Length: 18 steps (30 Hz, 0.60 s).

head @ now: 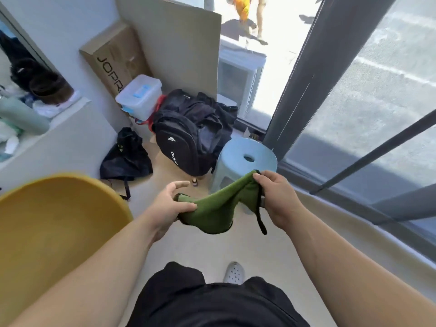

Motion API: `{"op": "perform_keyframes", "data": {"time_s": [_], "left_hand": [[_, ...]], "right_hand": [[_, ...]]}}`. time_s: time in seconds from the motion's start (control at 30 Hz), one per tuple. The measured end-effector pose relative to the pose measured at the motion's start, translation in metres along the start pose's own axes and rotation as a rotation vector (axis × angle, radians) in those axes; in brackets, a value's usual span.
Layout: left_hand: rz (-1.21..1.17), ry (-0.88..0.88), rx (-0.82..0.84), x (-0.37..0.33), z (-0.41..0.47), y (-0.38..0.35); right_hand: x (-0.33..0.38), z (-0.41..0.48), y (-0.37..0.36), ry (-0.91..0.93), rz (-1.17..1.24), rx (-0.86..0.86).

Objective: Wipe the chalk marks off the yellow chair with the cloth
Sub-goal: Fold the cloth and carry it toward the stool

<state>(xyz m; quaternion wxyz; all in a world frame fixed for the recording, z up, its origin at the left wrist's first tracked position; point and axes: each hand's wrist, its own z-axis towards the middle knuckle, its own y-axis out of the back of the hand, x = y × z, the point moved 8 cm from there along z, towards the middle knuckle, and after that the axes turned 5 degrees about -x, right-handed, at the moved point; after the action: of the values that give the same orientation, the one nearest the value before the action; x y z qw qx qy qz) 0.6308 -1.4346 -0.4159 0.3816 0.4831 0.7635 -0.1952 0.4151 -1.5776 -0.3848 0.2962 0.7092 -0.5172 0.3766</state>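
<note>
I hold the olive-green fabric cloth with black edging [212,210] stretched between both hands in front of my waist, above the pale floor; my left hand [168,204] grips its lower left end, thumb pressed over the fabric, while the forefinger stands out straight and free above it; how the other fingers lie beneath the cloth I cannot tell; my right hand [277,197] pinches the raised right corner between thumb and curled fingers, and a black strap hangs down from that corner beside my wrist; the cloth sags in the middle between the two grips. The rounded mustard-yellow plastic chair [54,223] is at my left, just beside my left forearm and apart from the cloth; its surface is blurred, so I cannot make out any chalk on it. Beyond my hands stands a round light-blue plastic stool [245,159] with a hole in its top; left of it a black backpack with white lettering [181,147] leans against other dark bags; behind that sits a clear lidded plastic box with a blue handle [139,95]; a white perforated clog [234,272] shows below on the floor.
</note>
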Motion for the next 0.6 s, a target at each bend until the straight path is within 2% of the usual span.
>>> {"op": "perform_keyframes", "data": {"time_s": [0.1,0.17,0.3,0.43,0.5,0.6], "left_hand": [[-0.098,-0.05,0.048,-0.025,0.014,-0.027],[-0.052,-0.128,0.045,-0.045,0.031,-0.037],[0.038,-0.254,-0.119,-0.089,0.071,-0.043],[0.216,-0.231,-0.217,-0.113,0.133,-0.041],[0.302,-0.196,-0.135,-0.121,0.164,-0.046],[0.466,-0.225,0.149,-0.14,0.195,-0.064]], "right_hand": [[0.009,0.029,0.031,0.005,0.067,-0.111],[0.018,0.047,0.045,0.029,0.096,-0.172],[0.036,0.078,0.063,0.075,0.121,-0.249],[0.059,0.107,0.065,0.142,0.007,-0.287],[0.066,0.126,0.061,0.151,-0.054,-0.323],[0.07,0.153,0.051,0.124,-0.139,-0.348]]}}
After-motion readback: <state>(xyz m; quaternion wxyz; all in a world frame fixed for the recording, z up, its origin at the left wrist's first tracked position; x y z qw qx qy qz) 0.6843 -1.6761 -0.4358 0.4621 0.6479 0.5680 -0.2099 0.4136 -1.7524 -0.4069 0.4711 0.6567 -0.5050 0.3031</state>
